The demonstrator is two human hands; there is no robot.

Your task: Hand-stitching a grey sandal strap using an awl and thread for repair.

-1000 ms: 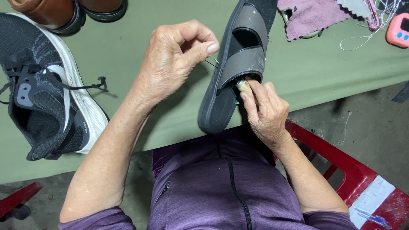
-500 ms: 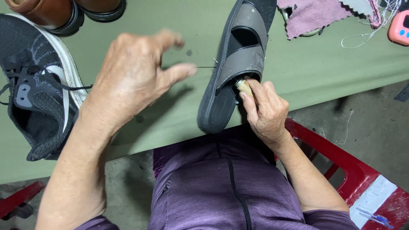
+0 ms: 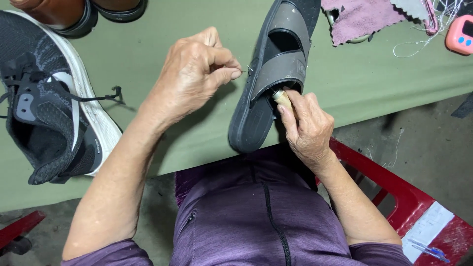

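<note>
A dark grey sandal [image 3: 256, 113] with wide straps lies on the green table, heel over the near edge. My right hand [image 3: 308, 130] grips a wooden-handled awl [image 3: 282, 97] whose tip goes under the lower strap. My left hand [image 3: 194, 74] pinches a thin thread at the sandal's left edge, fingertips close to the strap; the thread itself is barely visible.
A black and white sneaker [image 3: 44, 113] lies at the left, brown shoes [image 3: 59, 12] at the far left. A pink cloth [image 3: 359, 19], loose thread and a pink timer [image 3: 460, 34] sit at the far right. A red plastic chair [image 3: 394, 182] is beside me.
My left hand swung out to the left away from the sandal, then came back to its left edge. My right hand and the awl stayed in place.
</note>
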